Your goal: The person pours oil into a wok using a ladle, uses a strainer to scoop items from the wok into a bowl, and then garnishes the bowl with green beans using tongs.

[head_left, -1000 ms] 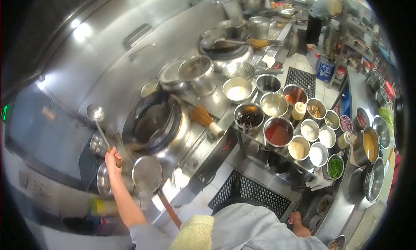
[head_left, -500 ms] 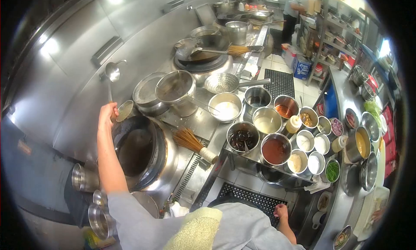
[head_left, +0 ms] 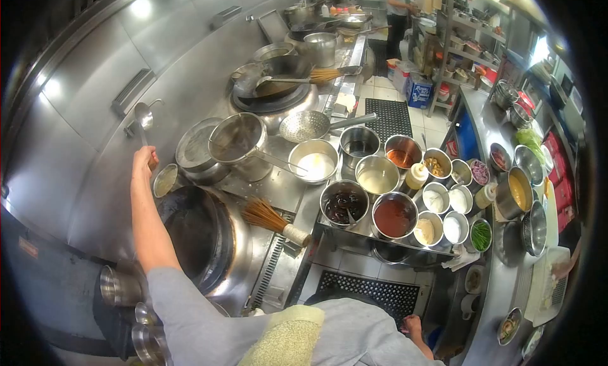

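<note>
My left hand [head_left: 145, 158], arm stretched forward, is closed round the handle of a ladle [head_left: 143, 115]. The ladle's bowl is raised by the steel back wall, overlapping a small wall tap [head_left: 155, 102]. Below that hand lies a dark wok [head_left: 193, 239] on the nearest burner, with a small round strainer [head_left: 165, 179] beside its far rim. A bamboo wok brush [head_left: 265, 216] rests on the stove to the wok's right. Down at my side, my right hand [head_left: 411, 326] has its fingers curled in, with nothing showing in them.
Pots of sauces [head_left: 394, 215] and seasonings crowd a stand at the right, with a squeeze bottle [head_left: 416, 176]. A perforated skimmer [head_left: 305, 125] and a sieve [head_left: 237, 138] lie beyond. Another person [head_left: 398, 17] stands far back; someone's hand [head_left: 562, 268] shows at the right edge.
The view has turned slightly, so most things sit further left. My left hand still holds the ladle near the wall; my right hand stays low. The hand at the right edge has shifted.
</note>
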A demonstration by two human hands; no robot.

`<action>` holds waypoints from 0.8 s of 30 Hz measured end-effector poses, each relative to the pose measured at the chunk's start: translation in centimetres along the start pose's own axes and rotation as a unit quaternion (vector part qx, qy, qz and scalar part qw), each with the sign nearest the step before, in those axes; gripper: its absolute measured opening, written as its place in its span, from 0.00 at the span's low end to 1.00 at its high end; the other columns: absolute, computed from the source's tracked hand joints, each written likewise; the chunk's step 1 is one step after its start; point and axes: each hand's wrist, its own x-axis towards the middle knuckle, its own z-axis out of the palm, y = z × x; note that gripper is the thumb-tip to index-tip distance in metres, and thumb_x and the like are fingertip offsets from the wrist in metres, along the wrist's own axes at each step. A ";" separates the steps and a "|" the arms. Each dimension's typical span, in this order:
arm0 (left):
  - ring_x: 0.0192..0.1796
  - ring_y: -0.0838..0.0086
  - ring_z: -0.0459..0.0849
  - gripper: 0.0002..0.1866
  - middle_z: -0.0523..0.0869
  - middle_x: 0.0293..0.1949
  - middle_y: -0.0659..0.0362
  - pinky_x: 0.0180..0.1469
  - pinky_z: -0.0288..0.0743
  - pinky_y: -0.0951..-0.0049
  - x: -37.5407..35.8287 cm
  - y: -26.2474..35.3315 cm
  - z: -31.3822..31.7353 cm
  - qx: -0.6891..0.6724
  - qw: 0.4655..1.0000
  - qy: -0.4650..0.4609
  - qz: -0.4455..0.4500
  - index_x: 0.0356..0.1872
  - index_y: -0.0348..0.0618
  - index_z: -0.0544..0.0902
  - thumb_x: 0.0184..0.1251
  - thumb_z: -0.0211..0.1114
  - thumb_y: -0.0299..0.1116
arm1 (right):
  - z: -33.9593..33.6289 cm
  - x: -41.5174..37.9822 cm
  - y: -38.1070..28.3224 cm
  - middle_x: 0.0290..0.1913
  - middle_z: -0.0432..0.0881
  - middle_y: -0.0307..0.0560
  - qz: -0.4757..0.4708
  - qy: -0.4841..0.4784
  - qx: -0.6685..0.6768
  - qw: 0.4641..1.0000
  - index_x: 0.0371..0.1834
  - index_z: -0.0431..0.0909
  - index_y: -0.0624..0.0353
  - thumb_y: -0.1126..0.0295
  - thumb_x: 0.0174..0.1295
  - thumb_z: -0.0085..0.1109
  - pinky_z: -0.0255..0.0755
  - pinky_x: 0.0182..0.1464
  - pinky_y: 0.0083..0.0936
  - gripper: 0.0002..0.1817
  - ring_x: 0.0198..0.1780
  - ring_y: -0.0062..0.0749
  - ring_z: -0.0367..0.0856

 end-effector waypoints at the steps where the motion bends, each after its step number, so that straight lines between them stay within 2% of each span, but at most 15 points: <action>1: 0.16 0.81 0.69 0.06 0.71 0.18 0.63 0.15 0.65 0.80 -0.5 -0.2 -0.3 0.000 1.000 -0.001 0.005 0.26 0.40 0.71 0.61 0.58 0.24 | -0.1 0.7 -0.2 0.25 0.80 0.48 -0.010 0.000 0.002 1.000 0.40 0.76 0.63 0.73 0.62 0.56 0.82 0.25 0.35 0.06 0.24 0.36 0.83; 3: 0.16 0.81 0.69 0.06 0.71 0.18 0.63 0.16 0.65 0.81 -1.9 -0.8 -1.1 -0.005 1.000 -0.005 0.014 0.26 0.41 0.72 0.61 0.58 0.25 | -0.2 1.1 -2.1 0.26 0.81 0.47 -0.029 -0.001 0.006 1.000 0.36 0.77 0.61 0.74 0.61 0.56 0.81 0.24 0.33 0.04 0.24 0.35 0.83; 6: 0.15 0.83 0.69 0.07 0.71 0.16 0.65 0.15 0.65 0.83 -6.0 -1.2 -3.3 -0.027 1.000 0.005 0.010 0.25 0.43 0.71 0.63 0.57 0.26 | -0.5 2.7 -3.4 0.28 0.82 0.48 -0.070 -0.010 -0.014 0.997 0.36 0.76 0.61 0.74 0.61 0.56 0.81 0.23 0.34 0.04 0.24 0.34 0.82; 9: 0.16 0.83 0.70 0.07 0.72 0.17 0.65 0.15 0.65 0.82 -10.7 -1.9 -6.8 -0.003 0.998 0.065 0.017 0.25 0.42 0.72 0.63 0.58 0.26 | -1.6 4.3 -3.8 0.27 0.82 0.48 -0.083 -0.038 -0.038 0.995 0.41 0.76 0.65 0.71 0.62 0.58 0.82 0.24 0.31 0.09 0.24 0.34 0.83; 15: 0.14 0.79 0.69 0.06 0.72 0.16 0.62 0.15 0.64 0.78 -21.9 -6.3 -19.4 0.182 0.969 0.165 0.006 0.23 0.39 0.73 0.55 0.60 0.25 | -6.5 8.7 -1.8 0.25 0.81 0.48 -0.074 -0.105 -0.079 0.988 0.37 0.77 0.60 0.72 0.61 0.55 0.81 0.24 0.34 0.05 0.22 0.35 0.82; 16: 0.14 0.77 0.72 0.05 0.74 0.16 0.59 0.14 0.64 0.76 -24.6 -7.3 -21.7 0.217 0.957 0.193 0.000 0.21 0.37 0.73 0.55 0.57 0.25 | -7.6 9.1 -1.5 0.25 0.81 0.48 -0.061 -0.118 -0.088 0.987 0.37 0.77 0.60 0.71 0.61 0.55 0.81 0.24 0.35 0.05 0.23 0.36 0.82; 19: 0.21 0.66 0.82 0.08 0.81 0.21 0.50 0.21 0.74 0.66 -31.0 -12.3 -29.9 0.357 0.903 0.232 -0.064 0.24 0.32 0.79 0.54 0.55 0.27 | -10.3 11.6 0.4 0.25 0.80 0.50 -0.044 -0.134 -0.119 0.983 0.37 0.78 0.60 0.71 0.62 0.52 0.80 0.24 0.37 0.06 0.22 0.38 0.82; 21: 0.34 0.54 0.88 0.13 0.86 0.31 0.40 0.37 0.80 0.59 -37.8 -14.3 -31.7 0.476 0.830 0.276 -0.094 0.31 0.30 0.83 0.52 0.55 0.30 | -11.6 14.1 2.4 0.25 0.80 0.51 -0.039 -0.141 -0.151 0.978 0.37 0.78 0.61 0.71 0.63 0.51 0.80 0.23 0.38 0.07 0.22 0.40 0.81; 23: 0.45 0.49 0.86 0.16 0.85 0.37 0.37 0.49 0.78 0.59 -42.6 -16.7 -33.8 0.476 0.808 0.320 -0.133 0.38 0.31 0.84 0.51 0.57 0.32 | -11.8 15.8 3.1 0.24 0.80 0.52 -0.047 -0.161 -0.202 0.965 0.37 0.78 0.62 0.72 0.64 0.49 0.80 0.23 0.38 0.08 0.22 0.40 0.81; 24: 0.46 0.48 0.85 0.16 0.85 0.38 0.37 0.50 0.78 0.58 -45.0 -17.5 -34.1 0.521 0.781 0.319 -0.129 0.38 0.32 0.84 0.51 0.58 0.32 | -12.0 16.6 3.7 0.24 0.80 0.52 -0.049 -0.165 -0.218 0.961 0.37 0.78 0.62 0.72 0.65 0.48 0.80 0.23 0.37 0.08 0.22 0.40 0.81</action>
